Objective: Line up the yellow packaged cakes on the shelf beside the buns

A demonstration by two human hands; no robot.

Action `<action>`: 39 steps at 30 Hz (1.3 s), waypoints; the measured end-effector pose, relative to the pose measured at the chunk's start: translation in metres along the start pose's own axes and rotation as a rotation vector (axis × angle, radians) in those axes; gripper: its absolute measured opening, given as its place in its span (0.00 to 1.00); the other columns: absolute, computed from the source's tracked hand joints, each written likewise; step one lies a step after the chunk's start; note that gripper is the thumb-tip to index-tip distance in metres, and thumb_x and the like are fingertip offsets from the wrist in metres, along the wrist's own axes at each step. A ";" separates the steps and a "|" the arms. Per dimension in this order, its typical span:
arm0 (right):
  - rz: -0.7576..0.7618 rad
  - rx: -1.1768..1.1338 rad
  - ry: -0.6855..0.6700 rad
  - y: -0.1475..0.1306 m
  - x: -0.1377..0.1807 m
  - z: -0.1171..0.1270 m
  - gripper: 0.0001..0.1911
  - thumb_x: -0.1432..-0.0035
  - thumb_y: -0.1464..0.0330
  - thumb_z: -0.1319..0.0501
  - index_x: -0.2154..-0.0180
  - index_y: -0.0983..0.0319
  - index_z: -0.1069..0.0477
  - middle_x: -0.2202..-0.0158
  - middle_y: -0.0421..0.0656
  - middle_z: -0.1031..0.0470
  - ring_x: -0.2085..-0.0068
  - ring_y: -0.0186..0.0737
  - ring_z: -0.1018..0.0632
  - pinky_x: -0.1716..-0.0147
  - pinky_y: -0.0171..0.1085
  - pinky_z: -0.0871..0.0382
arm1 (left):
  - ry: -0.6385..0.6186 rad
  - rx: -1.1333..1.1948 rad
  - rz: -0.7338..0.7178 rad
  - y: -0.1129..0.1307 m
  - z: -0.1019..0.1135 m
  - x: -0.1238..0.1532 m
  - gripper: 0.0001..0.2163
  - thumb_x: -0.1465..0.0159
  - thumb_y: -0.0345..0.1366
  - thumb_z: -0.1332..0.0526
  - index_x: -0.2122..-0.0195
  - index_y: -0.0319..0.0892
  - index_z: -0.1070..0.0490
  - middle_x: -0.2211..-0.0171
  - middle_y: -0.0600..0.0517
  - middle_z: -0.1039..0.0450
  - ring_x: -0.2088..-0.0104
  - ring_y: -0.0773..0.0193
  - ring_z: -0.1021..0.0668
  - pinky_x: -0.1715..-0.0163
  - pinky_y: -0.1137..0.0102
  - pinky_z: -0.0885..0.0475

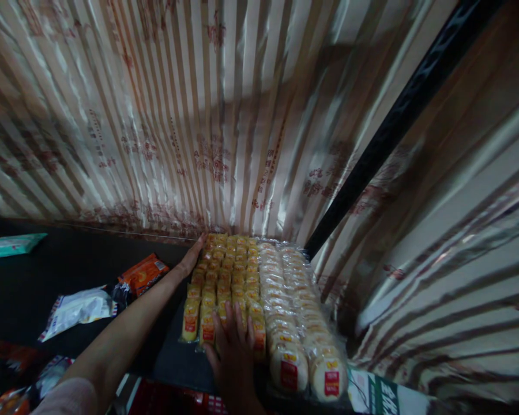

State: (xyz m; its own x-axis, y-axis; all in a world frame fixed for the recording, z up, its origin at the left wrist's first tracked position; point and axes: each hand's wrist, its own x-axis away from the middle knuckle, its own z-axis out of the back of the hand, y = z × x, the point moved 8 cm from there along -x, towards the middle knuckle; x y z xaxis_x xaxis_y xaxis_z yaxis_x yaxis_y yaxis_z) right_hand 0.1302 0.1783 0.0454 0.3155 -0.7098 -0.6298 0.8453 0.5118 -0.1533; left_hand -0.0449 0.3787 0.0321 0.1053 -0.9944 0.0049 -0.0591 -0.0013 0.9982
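Rows of yellow packaged snack cakes (222, 274) stand close together on a dark shelf. Against their front lies my right hand (233, 349), fingers spread and touching the nearest packs. My left hand (194, 256) reaches along the far left side of these rows, stretched out beside the rear packs; its fingertips are hard to make out. To the right, two rows of round pale cakes (289, 369) in clear wrappers with red labels sit side by side, next to the yellow ones.
Left on the dark shelf (168, 354) lie an orange packet (145, 274), a white packet (80, 308) and a green packet (12, 245). A black metal post (384, 135) slants up behind the round cakes. Striped, patterned sheeting (216, 127) hangs behind. More packets (15, 377) show at lower left.
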 end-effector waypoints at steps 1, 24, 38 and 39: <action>0.009 0.003 0.003 0.000 0.000 0.001 0.27 0.46 0.57 0.39 0.45 0.54 0.38 0.40 0.47 0.38 0.39 0.54 0.39 0.43 0.54 0.48 | -0.001 -0.037 -0.010 0.002 -0.001 -0.007 0.27 0.38 0.56 0.52 0.44 0.46 0.36 0.36 0.55 0.51 0.35 0.59 0.51 0.37 0.64 0.56; -0.083 -0.067 0.144 0.016 -0.010 0.023 0.20 0.43 0.66 0.42 0.48 0.58 0.36 0.42 0.48 0.35 0.38 0.51 0.41 0.44 0.54 0.44 | -0.173 -0.379 -0.169 0.006 -0.040 -0.038 0.17 0.44 0.46 0.40 0.56 0.45 0.27 0.41 0.51 0.38 0.36 0.60 0.48 0.37 0.67 0.63; -0.053 -0.051 0.162 0.036 -0.009 0.034 0.20 0.40 0.71 0.47 0.45 0.63 0.39 0.43 0.53 0.35 0.37 0.50 0.42 0.46 0.52 0.38 | -0.259 -0.713 -0.414 0.025 -0.086 -0.011 0.22 0.40 0.52 0.47 0.49 0.49 0.31 0.38 0.52 0.43 0.36 0.56 0.48 0.37 0.59 0.64; -0.061 -0.062 0.171 0.040 -0.008 0.037 0.21 0.39 0.70 0.48 0.44 0.63 0.40 0.42 0.52 0.35 0.38 0.50 0.42 0.47 0.52 0.38 | -0.260 -0.699 -0.408 0.025 -0.089 -0.009 0.22 0.41 0.53 0.46 0.49 0.50 0.31 0.39 0.52 0.43 0.36 0.56 0.48 0.37 0.58 0.64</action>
State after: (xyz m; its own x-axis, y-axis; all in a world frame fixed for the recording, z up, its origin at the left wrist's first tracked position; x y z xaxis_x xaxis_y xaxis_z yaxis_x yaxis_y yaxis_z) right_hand 0.1775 0.1870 0.0726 0.1824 -0.6506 -0.7372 0.8310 0.5027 -0.2380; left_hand 0.0408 0.3973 0.0624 -0.2514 -0.9229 -0.2917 0.5701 -0.3847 0.7259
